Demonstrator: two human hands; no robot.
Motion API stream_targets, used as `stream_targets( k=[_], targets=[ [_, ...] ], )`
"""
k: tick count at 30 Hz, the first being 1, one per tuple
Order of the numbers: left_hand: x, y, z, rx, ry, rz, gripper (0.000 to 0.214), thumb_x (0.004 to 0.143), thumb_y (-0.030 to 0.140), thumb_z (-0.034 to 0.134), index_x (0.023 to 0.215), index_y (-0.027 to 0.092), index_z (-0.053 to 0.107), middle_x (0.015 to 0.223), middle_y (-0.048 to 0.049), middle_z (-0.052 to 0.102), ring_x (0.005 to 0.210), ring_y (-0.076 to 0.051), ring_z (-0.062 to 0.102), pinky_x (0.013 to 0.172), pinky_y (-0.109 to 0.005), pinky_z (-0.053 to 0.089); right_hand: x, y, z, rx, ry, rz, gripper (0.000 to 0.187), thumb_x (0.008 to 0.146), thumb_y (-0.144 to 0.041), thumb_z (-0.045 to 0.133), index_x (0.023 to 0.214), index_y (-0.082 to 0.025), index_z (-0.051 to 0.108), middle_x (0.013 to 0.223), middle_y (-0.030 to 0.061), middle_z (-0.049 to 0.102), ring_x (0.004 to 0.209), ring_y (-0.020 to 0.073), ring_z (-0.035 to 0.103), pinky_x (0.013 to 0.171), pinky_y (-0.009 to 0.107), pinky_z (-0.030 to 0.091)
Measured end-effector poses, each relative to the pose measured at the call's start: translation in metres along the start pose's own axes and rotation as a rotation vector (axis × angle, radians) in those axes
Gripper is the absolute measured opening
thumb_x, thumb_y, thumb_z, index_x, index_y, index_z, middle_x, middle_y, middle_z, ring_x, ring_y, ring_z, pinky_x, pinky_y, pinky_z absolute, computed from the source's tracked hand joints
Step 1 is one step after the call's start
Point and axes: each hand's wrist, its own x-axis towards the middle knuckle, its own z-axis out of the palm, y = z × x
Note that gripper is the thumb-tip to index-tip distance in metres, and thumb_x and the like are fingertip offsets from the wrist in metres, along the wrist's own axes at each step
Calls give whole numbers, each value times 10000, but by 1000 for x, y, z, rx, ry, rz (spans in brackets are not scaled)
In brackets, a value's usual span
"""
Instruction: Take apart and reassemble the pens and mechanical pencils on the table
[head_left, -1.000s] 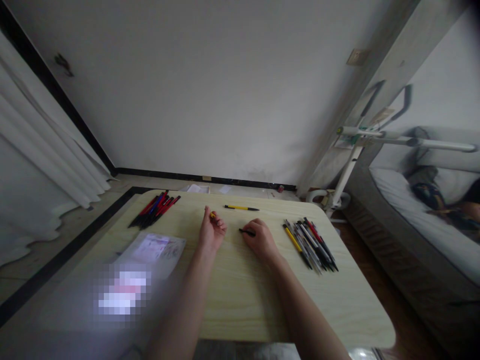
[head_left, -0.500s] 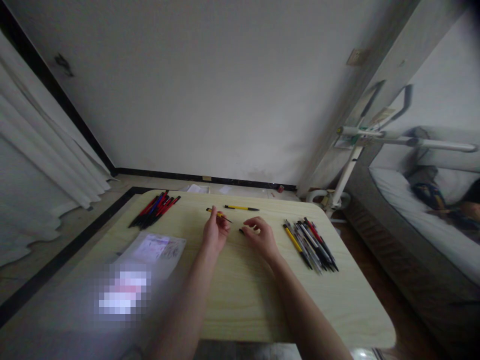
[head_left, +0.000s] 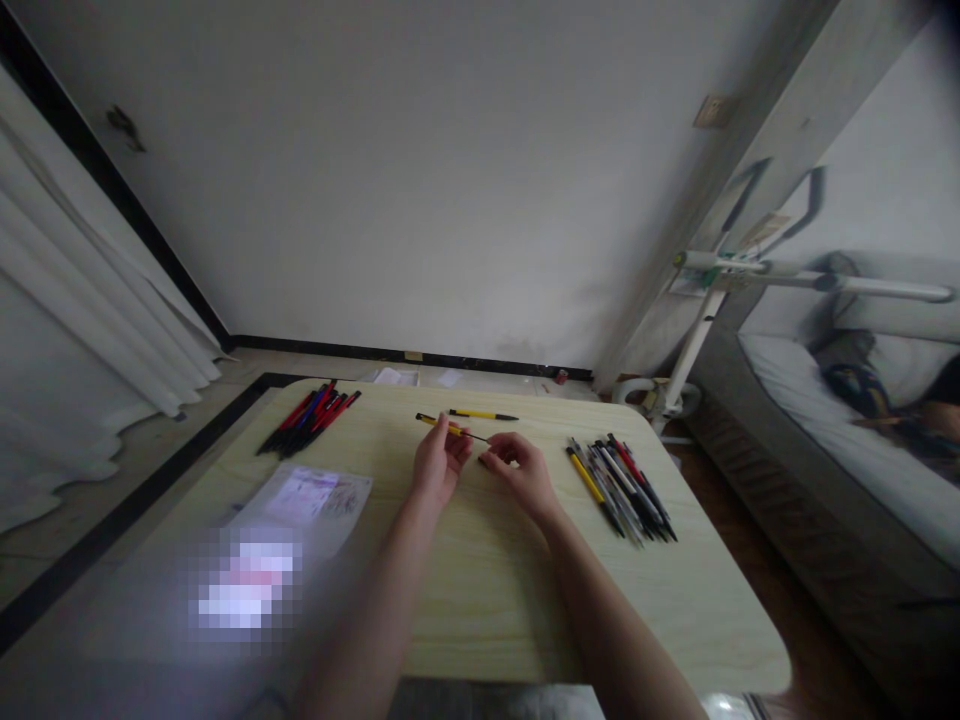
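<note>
My left hand (head_left: 441, 466) pinches a yellow pen (head_left: 442, 427) that lies nearly level above the wooden table (head_left: 487, 590), its thin tip pointing right. My right hand (head_left: 519, 472) is curled closed right beside that tip, fingertips almost meeting the left hand; it seems to hold a small dark pen part, hard to make out. A second yellow pen (head_left: 483, 415) lies on the table just beyond both hands.
A bundle of red, black and blue pens (head_left: 309, 417) lies at the table's far left. Several mixed pens (head_left: 621, 487) lie in a pile at the right. A printed sheet (head_left: 307, 499) rests at the near left. A white stand and a sofa are to the right.
My left hand has raised the yellow pen and turned it level, moving right. My right hand lifted off the table and came left to meet the pen's tip.
</note>
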Motion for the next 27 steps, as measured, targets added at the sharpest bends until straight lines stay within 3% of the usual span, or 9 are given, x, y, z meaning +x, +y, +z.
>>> stream_targets(
  k=[27],
  targets=[
    [-4,-9,4,207,-82,53,281,652,375,644,740,129,539,649,-54,639,566,-146,614,562,-262,492,-1,-2,0,-48,59,-34,190,728,-340,563,787,-166,610,710,33,625,611,132,542,558,247,445]
  ],
)
